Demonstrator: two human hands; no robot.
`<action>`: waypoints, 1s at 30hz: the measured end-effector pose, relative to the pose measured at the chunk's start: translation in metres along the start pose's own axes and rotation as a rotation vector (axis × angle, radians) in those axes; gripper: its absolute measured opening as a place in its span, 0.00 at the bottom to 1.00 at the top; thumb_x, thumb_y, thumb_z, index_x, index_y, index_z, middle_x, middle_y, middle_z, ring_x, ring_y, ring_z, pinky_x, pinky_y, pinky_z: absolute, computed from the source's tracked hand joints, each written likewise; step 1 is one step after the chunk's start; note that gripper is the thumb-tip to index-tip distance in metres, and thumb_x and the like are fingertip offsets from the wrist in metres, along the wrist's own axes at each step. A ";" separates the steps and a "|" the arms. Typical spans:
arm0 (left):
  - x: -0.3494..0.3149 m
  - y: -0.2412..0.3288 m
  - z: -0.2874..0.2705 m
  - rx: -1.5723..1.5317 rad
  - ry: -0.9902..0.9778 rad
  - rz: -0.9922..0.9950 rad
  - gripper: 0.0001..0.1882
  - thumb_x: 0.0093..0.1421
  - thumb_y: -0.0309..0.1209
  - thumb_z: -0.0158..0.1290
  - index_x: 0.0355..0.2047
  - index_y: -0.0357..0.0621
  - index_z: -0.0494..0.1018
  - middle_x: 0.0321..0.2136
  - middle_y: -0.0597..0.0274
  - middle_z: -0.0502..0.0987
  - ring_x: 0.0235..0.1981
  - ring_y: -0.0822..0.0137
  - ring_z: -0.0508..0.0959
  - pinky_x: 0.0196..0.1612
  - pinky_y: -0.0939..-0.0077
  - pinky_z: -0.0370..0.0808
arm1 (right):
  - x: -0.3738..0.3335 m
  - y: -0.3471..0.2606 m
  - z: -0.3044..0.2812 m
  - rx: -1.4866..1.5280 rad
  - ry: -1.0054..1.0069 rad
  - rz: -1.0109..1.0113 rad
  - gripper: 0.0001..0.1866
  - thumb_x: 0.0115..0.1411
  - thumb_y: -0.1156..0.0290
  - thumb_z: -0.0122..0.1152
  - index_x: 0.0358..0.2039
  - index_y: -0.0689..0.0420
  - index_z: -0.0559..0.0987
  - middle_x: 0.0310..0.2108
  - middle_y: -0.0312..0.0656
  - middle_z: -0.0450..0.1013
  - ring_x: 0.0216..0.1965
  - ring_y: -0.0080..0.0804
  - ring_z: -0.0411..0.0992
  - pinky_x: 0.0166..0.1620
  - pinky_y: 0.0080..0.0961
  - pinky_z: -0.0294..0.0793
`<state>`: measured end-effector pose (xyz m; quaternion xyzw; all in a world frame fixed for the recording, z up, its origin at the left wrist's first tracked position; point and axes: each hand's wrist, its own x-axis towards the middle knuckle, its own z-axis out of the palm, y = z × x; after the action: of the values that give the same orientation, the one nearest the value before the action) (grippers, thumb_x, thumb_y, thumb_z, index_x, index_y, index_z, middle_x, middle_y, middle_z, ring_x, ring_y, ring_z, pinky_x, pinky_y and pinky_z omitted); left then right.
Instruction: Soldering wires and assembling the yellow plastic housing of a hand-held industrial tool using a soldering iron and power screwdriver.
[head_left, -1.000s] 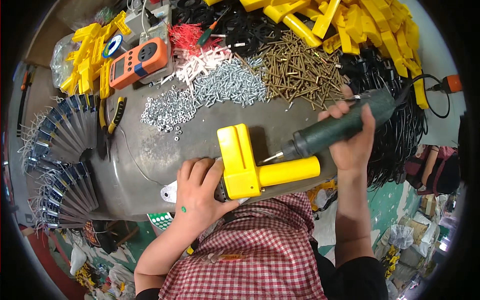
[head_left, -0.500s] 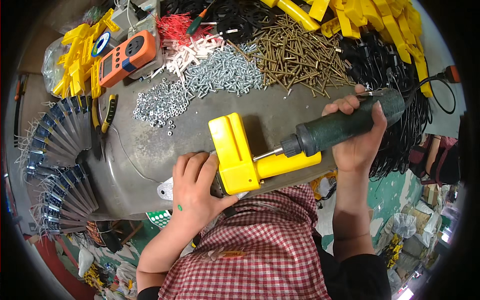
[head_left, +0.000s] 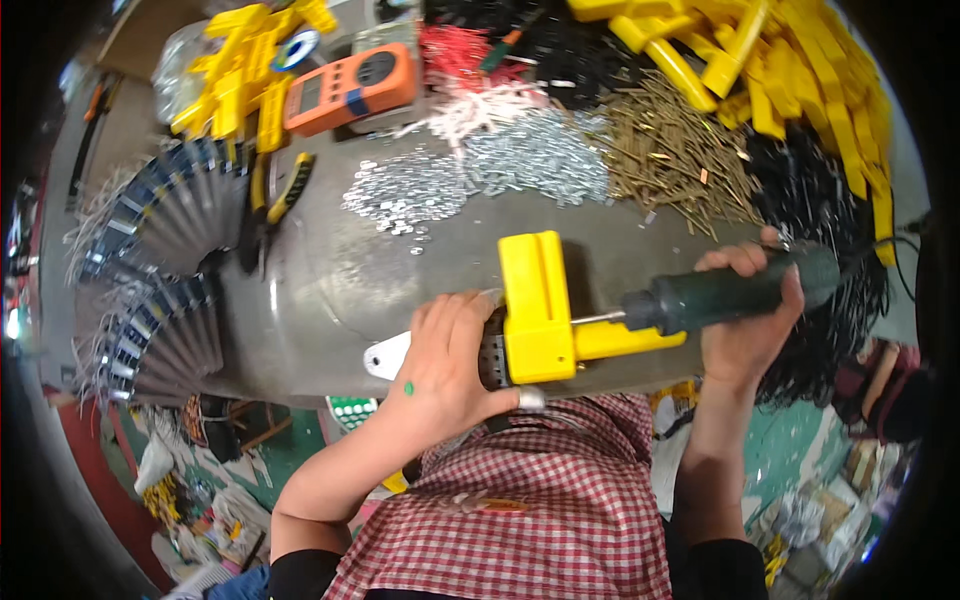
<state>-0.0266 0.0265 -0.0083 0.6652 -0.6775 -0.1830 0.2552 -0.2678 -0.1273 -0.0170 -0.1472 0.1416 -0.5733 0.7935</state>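
My left hand [head_left: 445, 355] is closed round the black end of a yellow plastic tool housing [head_left: 537, 305] near the bench's front edge. A flat silver metal plate [head_left: 388, 356] with a hole sticks out to the left from under this hand. My right hand [head_left: 745, 335] grips a dark green electric screwdriver [head_left: 735, 298], lying nearly level. Its thin bit meets the right side of the housing's block, just above the yellow handle part; whether a screw sits at the tip cannot be seen.
Behind lie heaps of nuts [head_left: 405, 190], silver screws [head_left: 535, 155] and long brass-coloured screws [head_left: 680, 150]. An orange meter [head_left: 350, 88], pliers [head_left: 275, 195] and fanned-out metal blades [head_left: 165, 215] are at left. Yellow housings [head_left: 790, 70] and black cables [head_left: 815, 190] pile up at right.
The whole scene has shifted to the right in the picture as the view turned. Both hands keep their grips, and the screwdriver's bit remains against the housing, which looks slightly more upright.
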 end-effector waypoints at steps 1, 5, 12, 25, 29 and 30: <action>0.000 -0.003 -0.007 -0.303 -0.031 -0.092 0.44 0.36 0.39 0.71 0.51 0.37 0.61 0.47 0.45 0.67 0.48 0.46 0.69 0.51 0.57 0.66 | -0.002 -0.001 0.003 -0.049 -0.003 -0.008 0.21 0.60 0.63 0.54 0.52 0.57 0.66 0.32 0.37 0.64 0.38 0.29 0.64 0.54 0.37 0.63; 0.012 -0.036 -0.027 -0.238 0.167 -0.364 0.22 0.46 0.28 0.64 0.38 0.37 0.67 0.37 0.51 0.73 0.42 0.51 0.73 0.44 0.64 0.71 | 0.000 0.006 0.000 -0.031 -0.015 0.035 0.22 0.61 0.64 0.55 0.53 0.58 0.65 0.33 0.38 0.64 0.38 0.30 0.64 0.54 0.36 0.64; 0.024 -0.059 -0.031 0.385 0.130 0.086 0.10 0.46 0.22 0.50 0.31 0.42 0.68 0.30 0.57 0.72 0.34 0.56 0.73 0.35 0.64 0.73 | 0.000 0.007 0.000 -0.051 -0.019 0.051 0.22 0.62 0.63 0.54 0.54 0.59 0.65 0.34 0.38 0.64 0.39 0.30 0.64 0.55 0.37 0.63; -0.017 -0.020 -0.005 -0.361 0.234 -0.210 0.09 0.49 0.24 0.58 0.28 0.44 0.68 0.32 0.65 0.79 0.42 0.67 0.73 0.63 0.53 0.48 | -0.002 0.008 -0.008 -0.058 -0.021 0.044 0.21 0.63 0.62 0.51 0.52 0.60 0.65 0.34 0.38 0.66 0.40 0.30 0.66 0.57 0.38 0.62; -0.018 -0.019 -0.005 -0.341 0.233 -0.202 0.09 0.48 0.24 0.58 0.28 0.44 0.69 0.32 0.65 0.79 0.42 0.67 0.74 0.63 0.52 0.48 | -0.005 0.009 -0.009 0.002 -0.017 0.031 0.19 0.61 0.62 0.51 0.49 0.57 0.66 0.33 0.36 0.65 0.39 0.28 0.66 0.57 0.38 0.61; -0.018 -0.020 -0.004 -0.344 0.235 -0.199 0.09 0.48 0.24 0.58 0.28 0.44 0.69 0.32 0.65 0.79 0.42 0.67 0.74 0.63 0.52 0.48 | -0.005 0.010 -0.008 -0.001 -0.020 0.028 0.19 0.61 0.62 0.51 0.49 0.57 0.66 0.33 0.36 0.65 0.39 0.28 0.66 0.57 0.38 0.61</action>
<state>-0.0086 0.0439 -0.0182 0.6921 -0.5331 -0.2412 0.4225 -0.2638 -0.1198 -0.0280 -0.1514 0.1362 -0.5606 0.8026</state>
